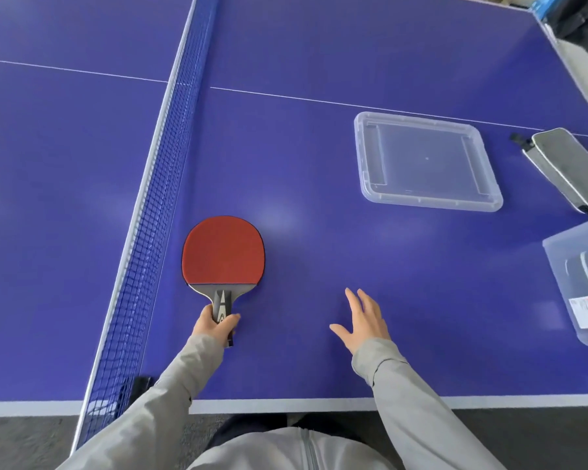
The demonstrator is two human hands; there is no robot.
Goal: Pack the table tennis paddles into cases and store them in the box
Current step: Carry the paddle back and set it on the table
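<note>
Gripping the handle of the paddle [223, 254], the left hand [214, 329] curls its fingers and thumb around the grip, its grey sleeve reaching in from the near edge of the desk [319, 266]. The paddle lies flat, red face up, its long axis running straight away from that hand, blade ahead, just right of the net [157, 212]. To the right, the right hand [365, 322] hovers open, fingers spread and pointing forward, holding nothing. Beyond it, ahead and to the right, lies a clear lid [425, 161]; farther right sit a grey case [571, 167] and the clear box [577, 286].
</note>
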